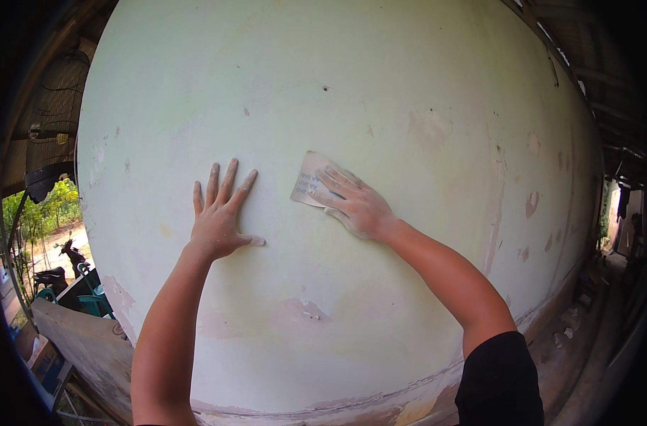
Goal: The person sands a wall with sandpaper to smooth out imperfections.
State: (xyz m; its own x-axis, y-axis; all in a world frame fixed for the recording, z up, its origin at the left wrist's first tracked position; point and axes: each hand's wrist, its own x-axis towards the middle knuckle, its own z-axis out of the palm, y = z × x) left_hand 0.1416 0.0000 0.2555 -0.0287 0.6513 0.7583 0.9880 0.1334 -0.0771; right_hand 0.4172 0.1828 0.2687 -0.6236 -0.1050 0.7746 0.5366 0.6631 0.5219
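A pale green painted wall (281,92) fills most of the view, with patches where the paint has worn off. Against it, left of the middle, my left hand (218,213) lies flat with its fingers spread, holding nothing. My right hand (355,206) presses a sheet of sandpaper (305,181) to the wall, a little right of the left hand. The sheet's light back, with blue print, faces me. Its right part is hidden under my fingers. Whitish dust coats the fingers of both hands.
A low wall (78,337) juts out at the lower left, with green plastic chairs (95,304) and a motorbike (71,255) beyond it. A wire cage (53,113) hangs at the upper left. On the right, a passage (586,341) with debris on its floor runs along the wall.
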